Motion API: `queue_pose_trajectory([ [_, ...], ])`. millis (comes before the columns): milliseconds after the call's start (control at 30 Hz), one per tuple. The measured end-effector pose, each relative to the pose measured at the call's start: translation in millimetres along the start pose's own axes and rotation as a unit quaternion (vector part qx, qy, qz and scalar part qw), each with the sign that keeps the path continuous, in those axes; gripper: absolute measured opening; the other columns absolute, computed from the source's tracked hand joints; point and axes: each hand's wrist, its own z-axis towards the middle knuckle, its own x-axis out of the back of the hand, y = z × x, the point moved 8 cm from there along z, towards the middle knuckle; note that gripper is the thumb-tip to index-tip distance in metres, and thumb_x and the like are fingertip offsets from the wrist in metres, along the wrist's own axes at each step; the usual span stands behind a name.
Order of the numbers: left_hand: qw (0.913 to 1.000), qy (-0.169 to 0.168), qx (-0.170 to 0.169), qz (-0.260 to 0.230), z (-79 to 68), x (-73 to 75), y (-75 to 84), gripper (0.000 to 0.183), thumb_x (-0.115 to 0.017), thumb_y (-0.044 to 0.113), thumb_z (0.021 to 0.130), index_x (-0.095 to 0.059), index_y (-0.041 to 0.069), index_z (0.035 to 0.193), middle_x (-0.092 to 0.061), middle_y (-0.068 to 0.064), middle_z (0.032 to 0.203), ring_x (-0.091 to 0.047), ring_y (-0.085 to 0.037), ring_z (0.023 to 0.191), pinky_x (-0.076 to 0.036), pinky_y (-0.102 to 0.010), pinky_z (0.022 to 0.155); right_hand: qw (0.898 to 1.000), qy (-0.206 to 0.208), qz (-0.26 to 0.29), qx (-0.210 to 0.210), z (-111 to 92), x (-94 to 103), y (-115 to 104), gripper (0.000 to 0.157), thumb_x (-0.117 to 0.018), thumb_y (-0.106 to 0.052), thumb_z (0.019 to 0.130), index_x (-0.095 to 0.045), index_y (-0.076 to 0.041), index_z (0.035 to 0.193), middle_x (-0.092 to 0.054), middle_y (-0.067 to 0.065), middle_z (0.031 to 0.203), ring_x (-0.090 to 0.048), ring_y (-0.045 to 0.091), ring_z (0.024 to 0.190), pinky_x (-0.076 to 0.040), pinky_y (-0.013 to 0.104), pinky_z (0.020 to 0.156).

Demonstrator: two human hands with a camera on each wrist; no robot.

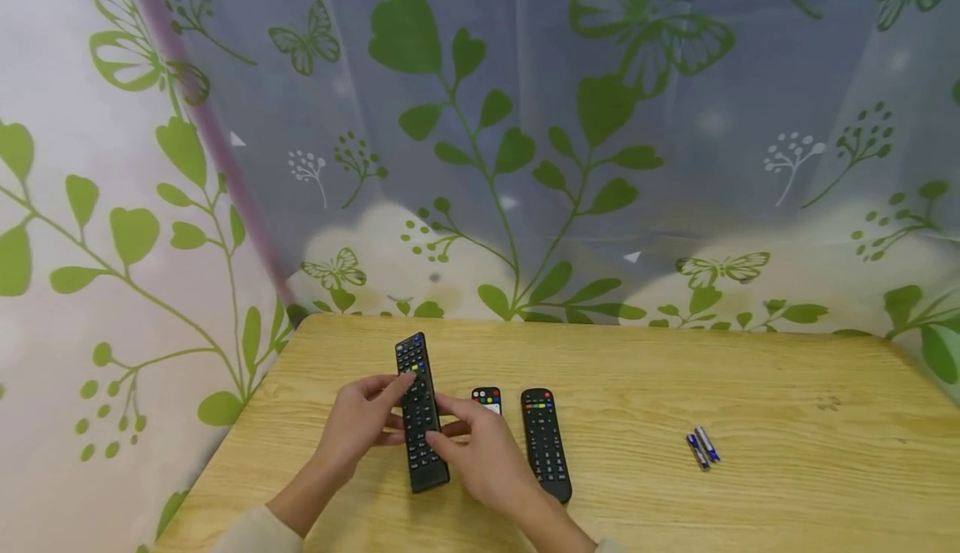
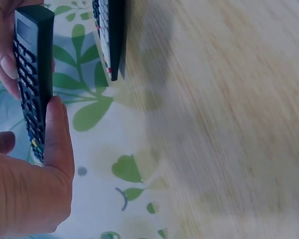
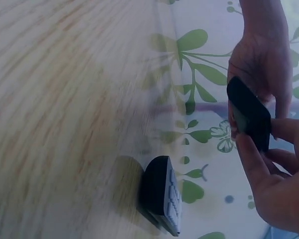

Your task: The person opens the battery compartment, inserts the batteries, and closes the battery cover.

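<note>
Both hands hold a long black remote control [image 1: 420, 420] above the wooden table, its button side facing up toward the head camera. My left hand [image 1: 358, 421] grips its left edge, thumb on the buttons near the upper half. From the other side my right hand [image 1: 483, 453] pinches the lower half, with the thumb over the lower buttons. In the left wrist view the remote [image 2: 35, 74] is seen from its side. The right wrist view shows the dark end and underside of the remote [image 3: 249, 114] between both hands.
On the wooden table [image 1: 637, 370], a second black remote [image 1: 546, 440] lies right of my right hand. A third remote [image 1: 486, 398] is partly hidden behind that hand. Two batteries [image 1: 702, 448] lie farther right. A leaf-patterned curtain [image 1: 480, 161] hangs behind the table.
</note>
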Motion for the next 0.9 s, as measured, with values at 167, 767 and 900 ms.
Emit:
queue_pose_trajectory([
  [167, 0.9981, -0.024, 0.007, -0.057, -3.8, -8.7, 2.1, 0.066, -0.064, 0.050, 0.088, -0.056, -0.005, 0.123, -0.065, -0.017, 0.097, -0.069, -0.026, 0.075, -0.059, -0.035, 0.065, 0.992, 0.031, -0.098, 0.074, -8.8, -0.9, -21.5, 0.041, -0.068, -0.012, 0.090, -0.058, -0.006, 0.130, -0.059, 0.005, 0.121, -0.060, 0.016, 0.103, -0.054, 0.019, 0.076],
  [767, 0.9916, -0.049, -0.038, -0.113, -10.2, -22.7, 14.8, 0.044, -0.051, 0.035, 0.099, -0.055, -0.004, 0.120, -0.064, -0.017, 0.101, -0.068, -0.023, 0.081, -0.059, -0.036, 0.067, 0.894, 0.130, -0.363, 0.230, -29.4, -5.9, -52.5, 0.038, -0.074, -0.028, 0.086, -0.067, -0.011, 0.119, -0.062, -0.001, 0.118, -0.059, 0.013, 0.104, -0.054, 0.027, 0.082],
  [900, 0.9909, -0.056, -0.047, -0.113, -9.6, -24.7, 12.3, 0.043, -0.046, 0.032, 0.102, -0.051, -0.004, 0.125, -0.063, -0.017, 0.103, -0.067, -0.023, 0.081, -0.059, -0.037, 0.066, 0.894, 0.129, -0.358, 0.234, -31.3, -7.6, -51.3, 0.039, -0.074, -0.031, 0.085, -0.067, -0.013, 0.118, -0.061, -0.003, 0.119, -0.058, 0.013, 0.105, -0.055, 0.028, 0.080],
])
